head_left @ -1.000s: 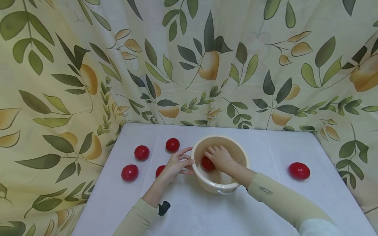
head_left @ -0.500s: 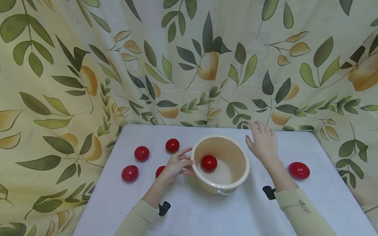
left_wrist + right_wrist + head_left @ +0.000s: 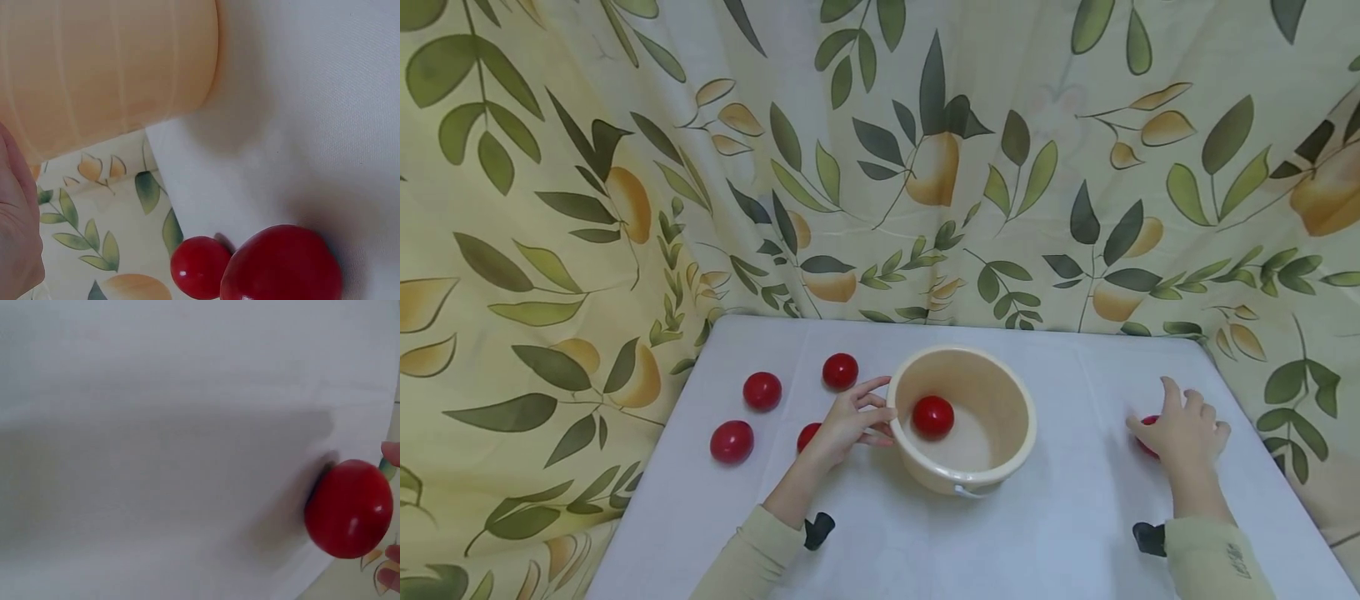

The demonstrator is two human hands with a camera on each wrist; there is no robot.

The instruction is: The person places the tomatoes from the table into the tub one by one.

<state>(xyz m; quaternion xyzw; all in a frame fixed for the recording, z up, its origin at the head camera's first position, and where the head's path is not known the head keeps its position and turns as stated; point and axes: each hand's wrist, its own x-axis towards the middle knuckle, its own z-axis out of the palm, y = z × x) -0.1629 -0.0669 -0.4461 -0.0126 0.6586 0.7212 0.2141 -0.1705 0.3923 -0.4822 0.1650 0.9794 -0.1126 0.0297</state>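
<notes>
A cream bucket (image 3: 1011,387) stands upright mid-table with one shiny red, tomato-like round fruit (image 3: 933,417) on its floor. My left hand (image 3: 848,423) grips the bucket's left rim, the thumb over the edge and the fingers along the outer wall. At the right, my right hand (image 3: 1186,429) hovers over another red fruit (image 3: 350,509), mostly hidden beneath it in the head view. In the right wrist view the fingertips (image 3: 390,578) are spread around this fruit, with a gap visible.
Left of the bucket lie several more red fruits (image 3: 732,442), one partly behind my left hand. A white cloth covers the table (image 3: 1060,533). A leaf-patterned curtain (image 3: 880,250) hangs along the back and left side.
My right hand has let go of the fruit inside the bucket, come out and moved right to the fruit at the table's right. The left hand has stayed on the rim.
</notes>
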